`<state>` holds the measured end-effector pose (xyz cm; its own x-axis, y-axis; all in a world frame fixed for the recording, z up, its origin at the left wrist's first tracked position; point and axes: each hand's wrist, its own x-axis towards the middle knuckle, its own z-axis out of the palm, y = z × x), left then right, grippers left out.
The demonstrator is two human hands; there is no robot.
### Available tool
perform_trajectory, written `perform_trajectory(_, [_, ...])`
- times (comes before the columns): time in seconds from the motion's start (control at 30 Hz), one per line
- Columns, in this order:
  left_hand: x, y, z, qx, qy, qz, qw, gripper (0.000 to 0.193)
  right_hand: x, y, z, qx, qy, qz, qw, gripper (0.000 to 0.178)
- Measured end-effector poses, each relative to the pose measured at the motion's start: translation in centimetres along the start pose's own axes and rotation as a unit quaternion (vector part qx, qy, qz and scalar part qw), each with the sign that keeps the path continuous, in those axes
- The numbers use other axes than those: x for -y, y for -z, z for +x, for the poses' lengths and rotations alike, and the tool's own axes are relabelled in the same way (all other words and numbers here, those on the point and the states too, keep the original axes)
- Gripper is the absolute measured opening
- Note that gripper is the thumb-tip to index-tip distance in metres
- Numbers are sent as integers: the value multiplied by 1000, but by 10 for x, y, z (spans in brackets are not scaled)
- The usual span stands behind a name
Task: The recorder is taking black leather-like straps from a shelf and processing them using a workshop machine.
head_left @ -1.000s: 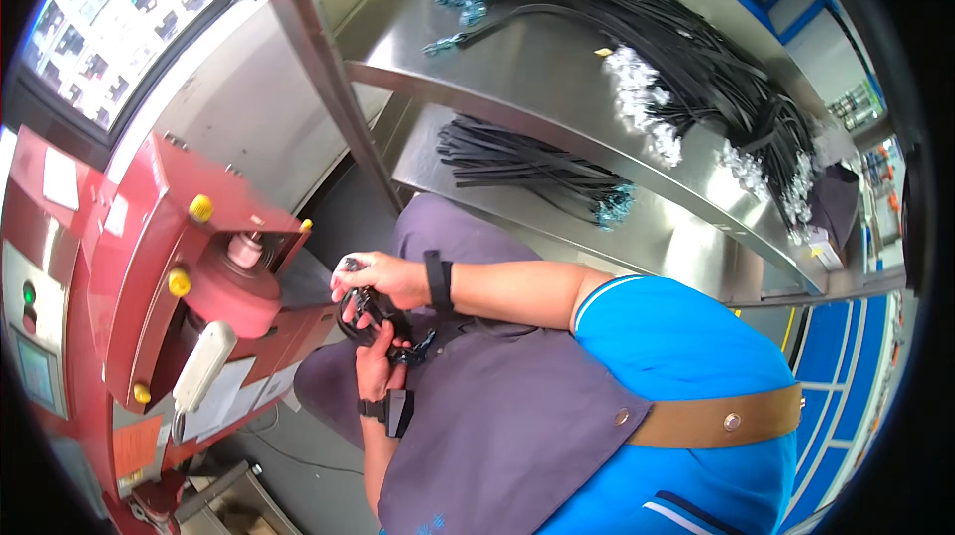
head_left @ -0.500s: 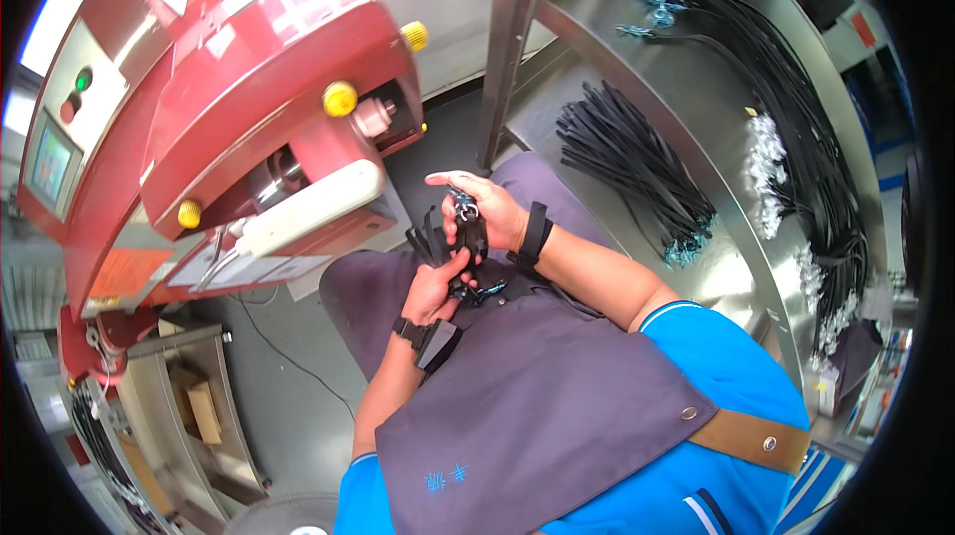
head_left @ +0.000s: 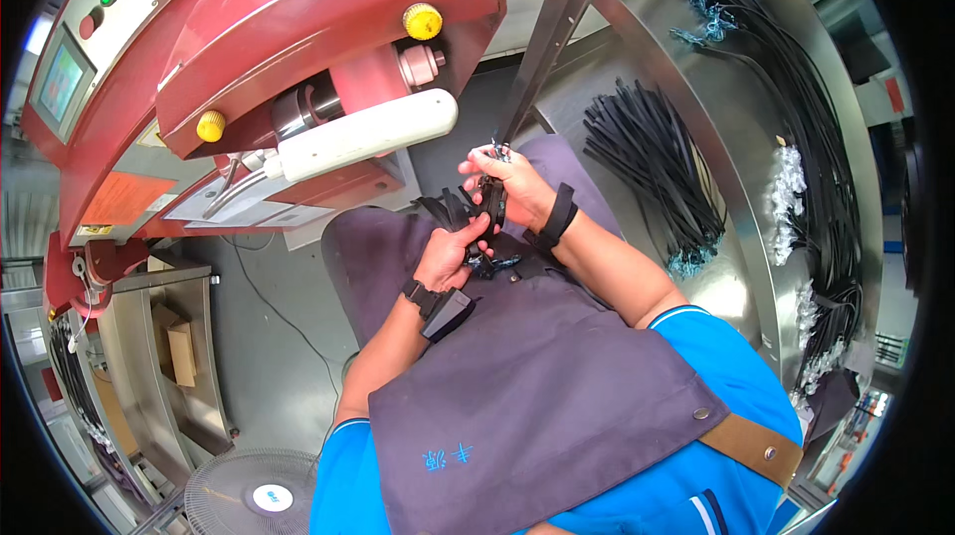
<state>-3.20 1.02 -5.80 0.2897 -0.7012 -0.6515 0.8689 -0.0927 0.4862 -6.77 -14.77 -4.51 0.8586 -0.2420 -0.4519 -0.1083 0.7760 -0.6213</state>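
Observation:
A bundle of black straps (head_left: 491, 199) lies across my lap, folded between my two hands. My left hand (head_left: 448, 255) is closed round its lower part, thumb on top. Loose flat strap ends fan out past that hand on its far side. Bluish, shiny tips stick out beneath the left hand, over the apron (head_left: 537, 366). My right hand (head_left: 519, 183) grips the upper end of the bundle, fingers curled over it. Small light-coloured, shiny bits show at its fingertips, too small to name. Both wrists wear black bands.
At the left stands a red machine (head_left: 328, 18) with yellow knobs and a white padded bar (head_left: 368, 137) near my hands. On the right, a metal shelf (head_left: 741, 306) holds a bundle of black strips (head_left: 652, 162) and long black cables (head_left: 816, 127). A fan (head_left: 224, 490) stands lower left.
The view has shifted, so the machine and my hands appear farther right. My right hand's fingers, partly stretched out before, are now curled about the bundle's upper end. The left hand keeps its grip.

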Motion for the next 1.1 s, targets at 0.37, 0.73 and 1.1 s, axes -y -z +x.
perform_trajectory(0.37, [-17,22,-5,-14,-137,-232,963,34,53,-2,-28,-21,45,-197,979,25])
perform_trajectory(0.73, [-27,9,-18,-7,-262,-274,925,36,-1,-25,-21,166,210,-542,797,29])
perform_trajectory(1.1, [-21,24,-15,28,-241,-267,932,17,42,-15,-31,90,31,-404,910,23])
